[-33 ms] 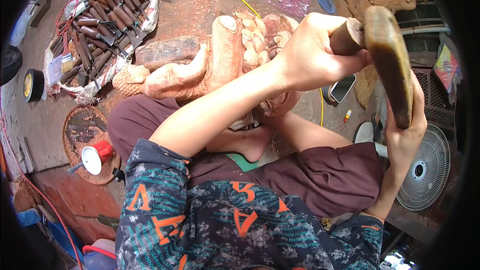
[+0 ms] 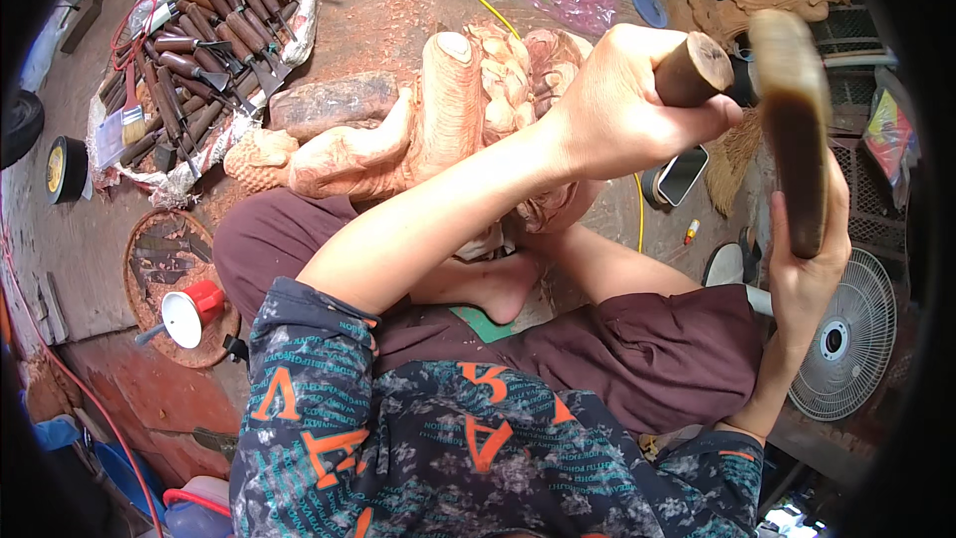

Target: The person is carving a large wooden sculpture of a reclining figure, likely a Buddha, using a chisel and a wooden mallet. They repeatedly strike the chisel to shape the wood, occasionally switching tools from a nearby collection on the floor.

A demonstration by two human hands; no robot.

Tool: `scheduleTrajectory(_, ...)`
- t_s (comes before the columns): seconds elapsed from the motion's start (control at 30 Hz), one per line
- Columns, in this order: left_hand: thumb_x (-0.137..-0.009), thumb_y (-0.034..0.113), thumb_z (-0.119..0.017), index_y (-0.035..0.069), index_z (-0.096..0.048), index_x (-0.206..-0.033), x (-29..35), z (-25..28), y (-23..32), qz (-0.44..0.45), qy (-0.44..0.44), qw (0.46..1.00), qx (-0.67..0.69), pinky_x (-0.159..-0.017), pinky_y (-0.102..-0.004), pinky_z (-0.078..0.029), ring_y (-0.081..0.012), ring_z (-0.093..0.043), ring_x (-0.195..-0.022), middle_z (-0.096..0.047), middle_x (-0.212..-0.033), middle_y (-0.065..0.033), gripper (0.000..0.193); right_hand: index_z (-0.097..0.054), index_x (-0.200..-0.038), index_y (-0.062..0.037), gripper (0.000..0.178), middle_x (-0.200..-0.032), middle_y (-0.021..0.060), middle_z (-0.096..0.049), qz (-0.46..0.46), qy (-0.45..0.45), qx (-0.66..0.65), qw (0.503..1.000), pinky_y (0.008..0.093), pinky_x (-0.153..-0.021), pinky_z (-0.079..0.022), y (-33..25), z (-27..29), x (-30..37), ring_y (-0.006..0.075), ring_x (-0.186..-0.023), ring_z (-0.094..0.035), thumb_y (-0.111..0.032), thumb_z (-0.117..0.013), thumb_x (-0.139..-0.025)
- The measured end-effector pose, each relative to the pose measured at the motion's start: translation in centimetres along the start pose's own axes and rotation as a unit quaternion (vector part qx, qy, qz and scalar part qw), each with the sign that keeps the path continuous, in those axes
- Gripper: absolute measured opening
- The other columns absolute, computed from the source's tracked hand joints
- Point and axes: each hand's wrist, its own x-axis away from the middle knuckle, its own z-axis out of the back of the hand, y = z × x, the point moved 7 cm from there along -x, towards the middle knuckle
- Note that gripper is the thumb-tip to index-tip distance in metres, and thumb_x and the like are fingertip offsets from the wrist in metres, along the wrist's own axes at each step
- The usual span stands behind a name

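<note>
One carving (image 2: 443, 125), one mallet (image 2: 797, 139), one handle (image 2: 687, 75)

The carving lies in front of the worker (image 2: 478, 438), left of the left hand (image 2: 632, 105) and partly behind it. The mallet stands nearly upright in the right hand (image 2: 834, 227), whose thumb and fingers close around its lower end. The left hand is clenched around the handle, its cut end poking out beside the mallet; a narrow gap shows between the two.

The step in hand appears to be driving the handled tool with blows. The next move seems to call for a steady left fist and the mallet's face squared to the handle's end.

The carving's right part is covered by the left hand and forearm. The mallet's upper end is blurred, and its grip cannot be made out. The tool's working tip is hidden, so whether it touches the carving cannot be told.
</note>
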Motion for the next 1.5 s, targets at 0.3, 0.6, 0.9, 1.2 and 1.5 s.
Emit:
scheduleTrajectory(0.3,-0.081,0.008,-0.068,0.001,-0.060,-0.072,-1.2,2.7,2.7,-0.066,0.103,0.988,-0.089,-0.049,-0.0236,-0.041,-0.0029,-0.050,-0.056,-0.057,-0.057,-0.0001,0.014,-0.049,-0.128,-0.0010,0.045,-0.103,0.0027,-0.058,-0.034,-0.043,-0.018,0.998,0.0231,-0.081,-0.045,0.9,-0.9,0.2,0.0092,-0.089,-0.055,0.005,-0.062,-0.085)
scheduleTrajectory(0.6,-0.080,0.013,-0.071,0.002,-0.060,-0.070,-0.3,3.3,1.5,-0.070,0.145,0.987,-0.024,-0.050,-0.0239,-0.040,-0.0027,-0.047,-0.058,-0.056,-0.059,0.0024,0.018,-0.055,-0.113,0.0006,0.033,-0.098,0.0032,-0.060,-0.147,-0.037,-0.173,0.973,0.0218,-0.078,-0.044,2.6,-1.5,1.1,0.0096,-0.088,-0.056,0.003,-0.068,-0.082)
scheduleTrajectory(0.9,-0.080,0.012,-0.071,0.003,-0.058,-0.068,-1.1,3.1,1.0,-0.071,0.116,0.991,0.016,-0.050,-0.0230,-0.038,-0.0024,-0.046,-0.057,-0.052,-0.059,0.0040,0.020,-0.055,-0.122,-0.0024,0.037,-0.097,0.0021,-0.061,0.008,-0.033,-0.073,0.997,0.0223,-0.077,-0.045,1.1,-0.1,-3.9,0.0086,-0.086,-0.057,0.003,-0.063,-0.086)
scheduleTrajectory(1.2,-0.078,0.011,-0.068,0.002,-0.058,-0.068,-1.5,2.6,0.8,-0.051,0.115,0.992,0.008,-0.051,-0.0253,-0.041,-0.0035,-0.048,-0.056,-0.055,-0.058,0.0014,0.016,-0.053,-0.127,-0.0055,0.040,-0.112,0.0039,-0.061,0.116,-0.069,0.117,0.984,0.0233,-0.087,-0.044,-0.2,1.1,-6.3,0.0097,-0.098,-0.058,-0.001,-0.063,-0.088)
scheduleTrajectory(1.5,-0.078,0.012,-0.068,0.002,-0.054,-0.066,-1.8,2.2,0.3,-0.076,0.144,0.985,0.061,-0.050,-0.0255,-0.039,-0.0036,-0.045,-0.055,-0.051,-0.056,0.0013,0.020,-0.048,-0.132,-0.0051,0.046,-0.116,0.0086,-0.061,0.135,-0.091,0.145,0.976,0.0268,-0.090,-0.042,-1.8,-0.3,-5.9,0.0160,-0.104,-0.058,0.002,-0.060,-0.087)
